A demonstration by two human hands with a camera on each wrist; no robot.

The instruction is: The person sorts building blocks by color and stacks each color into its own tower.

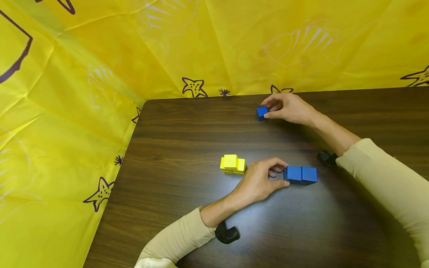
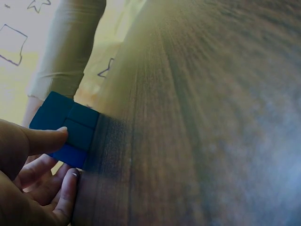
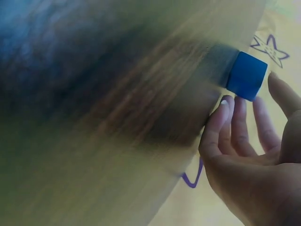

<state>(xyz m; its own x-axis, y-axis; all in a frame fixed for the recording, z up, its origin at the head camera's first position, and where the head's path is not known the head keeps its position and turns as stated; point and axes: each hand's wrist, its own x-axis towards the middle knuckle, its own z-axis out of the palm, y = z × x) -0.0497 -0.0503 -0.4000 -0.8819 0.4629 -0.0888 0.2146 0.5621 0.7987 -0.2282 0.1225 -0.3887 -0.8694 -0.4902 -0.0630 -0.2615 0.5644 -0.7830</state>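
My left hand (image 1: 256, 182) is at the left end of a small group of blue blocks (image 1: 309, 175) set close together. Its thumb presses the near face and its fingers bend round the far side, as the left wrist view shows on the joined blue blocks (image 2: 77, 129). Farther back, my right hand (image 1: 291, 108) is beside a single blue cube (image 1: 261, 113) resting on the table. In the right wrist view, a narrow gap shows between the thumb and the blue cube (image 3: 247, 75); the other fingertips are close under its edge.
A small stack of yellow blocks (image 1: 230, 163) stands just left of my left hand. The dark wooden table (image 1: 174, 141) ends at a yellow cloth (image 1: 234, 44) with fish and starfish drawings, along the back and left. Black devices (image 1: 228, 233) sit at both wrists.
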